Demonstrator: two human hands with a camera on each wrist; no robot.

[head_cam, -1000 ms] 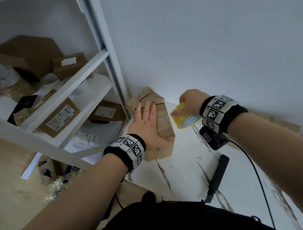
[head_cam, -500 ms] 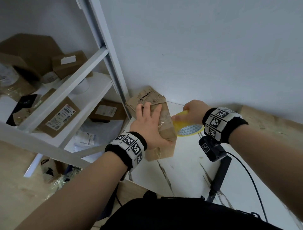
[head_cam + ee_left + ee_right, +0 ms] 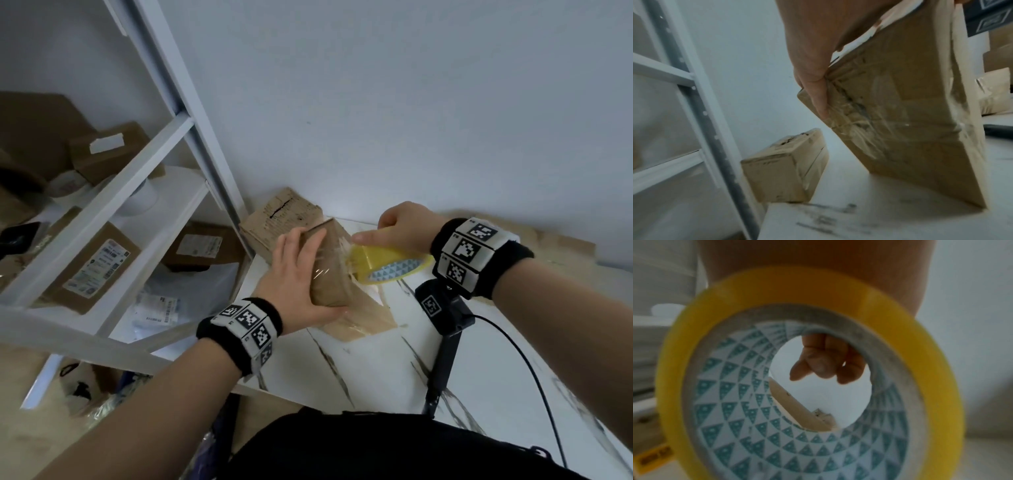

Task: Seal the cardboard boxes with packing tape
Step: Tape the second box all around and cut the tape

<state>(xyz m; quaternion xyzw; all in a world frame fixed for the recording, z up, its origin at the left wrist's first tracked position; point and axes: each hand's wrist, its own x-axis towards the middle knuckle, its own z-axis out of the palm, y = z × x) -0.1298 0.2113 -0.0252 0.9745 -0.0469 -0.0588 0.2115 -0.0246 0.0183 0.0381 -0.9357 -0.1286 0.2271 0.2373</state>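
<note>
Head view: left hand (image 3: 301, 281) grips tilted box (image 3: 334, 270) on table (image 3: 376, 359); right hand (image 3: 404, 228) grasps tape roll (image 3: 390, 265) at the box's 3 o'clock, film stretched onto it. Mid-wrap, likely; next: pull tape round, press flat.

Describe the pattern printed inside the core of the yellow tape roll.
Rows of teal triangles on white line the yellow tape roll core, clearest in the right wrist view.

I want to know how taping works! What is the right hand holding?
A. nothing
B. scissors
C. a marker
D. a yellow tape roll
D: the right hand grips the yellow tape roll beside the box, which the left hand holds.
</note>
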